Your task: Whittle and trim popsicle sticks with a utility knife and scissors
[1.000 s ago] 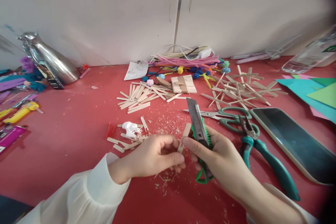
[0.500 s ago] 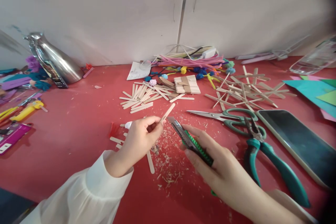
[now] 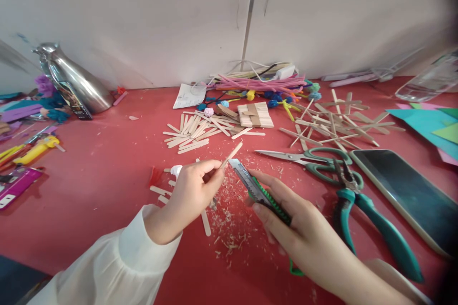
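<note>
My left hand (image 3: 195, 190) pinches a wooden craft stick (image 3: 234, 151), which points up and to the right from my fingertips. In my right hand (image 3: 289, 219) is a utility knife (image 3: 263, 195) with a green and black grip. Its blade tip lies close to the stick's edge; I cannot tell whether they touch. Wood shavings (image 3: 229, 233) are scattered on the red table below both hands. Beside and partly behind my left hand lie several craft sticks (image 3: 205, 223) and a white nozzle-like tip (image 3: 176, 170).
Loose craft sticks (image 3: 193, 131) and a paper-banded bundle (image 3: 263, 116) lie ahead, with more sticks (image 3: 332, 121) at right. Scissors (image 3: 286, 155), pliers (image 3: 379, 228) and a phone (image 3: 404, 190) sit right of my hand. A metal jug (image 3: 77, 78) stands at back left.
The craft stick has shifted slightly right and tilts a little more steeply in my left hand. The knife has turned slightly, so its blade catches more light. Both hands keep their hold.
</note>
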A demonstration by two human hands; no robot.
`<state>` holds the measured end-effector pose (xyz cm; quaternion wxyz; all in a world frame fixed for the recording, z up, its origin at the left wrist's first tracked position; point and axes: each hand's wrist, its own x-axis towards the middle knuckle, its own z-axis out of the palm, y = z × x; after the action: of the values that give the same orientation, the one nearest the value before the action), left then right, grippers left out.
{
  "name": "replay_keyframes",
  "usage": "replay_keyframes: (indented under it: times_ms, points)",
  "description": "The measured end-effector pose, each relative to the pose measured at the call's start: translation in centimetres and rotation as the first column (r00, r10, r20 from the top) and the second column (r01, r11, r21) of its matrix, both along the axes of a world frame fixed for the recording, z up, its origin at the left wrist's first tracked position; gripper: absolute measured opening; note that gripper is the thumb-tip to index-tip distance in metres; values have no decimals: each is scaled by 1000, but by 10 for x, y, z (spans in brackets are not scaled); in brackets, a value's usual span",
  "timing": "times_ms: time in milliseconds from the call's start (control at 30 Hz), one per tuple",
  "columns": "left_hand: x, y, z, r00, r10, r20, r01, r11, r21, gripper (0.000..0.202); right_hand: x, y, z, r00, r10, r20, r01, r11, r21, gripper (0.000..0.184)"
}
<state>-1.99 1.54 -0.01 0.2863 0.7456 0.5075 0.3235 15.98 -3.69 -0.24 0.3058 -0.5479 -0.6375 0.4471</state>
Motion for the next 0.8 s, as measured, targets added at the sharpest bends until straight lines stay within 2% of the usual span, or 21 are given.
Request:
replay_keyframes:
  times_ms: [100,200,267,467,600,800]
  points:
    - [0,-2,-1,999,19,-37,-17,998,63,20,-3,-1,4,992,-48,-114,34,992,-125,50]
    - [0,-1,-2,998,23,-54,-18,996,92,21,-3,-1,11,947,-115,-301,13,947,-320,57]
    - [0,0,-1,998,28,-49,-23,996,90,21,-3,-1,14,916,-152,-371,2,927,-375,59]
    - [0,0,0,1000,26,9,-26,999,20,25,-3,-2,16,935,-184,-304,79,941,-329,62]
    - [0,-2,0,999,44,-7,-43,999,27,24,-4,-3,14,948,-186,-258,106,950,-293,62]
    - [1,-1,2,997,34,-73,-30,998,54,25,0,0,5,989,-80,-126,61,987,-147,57]
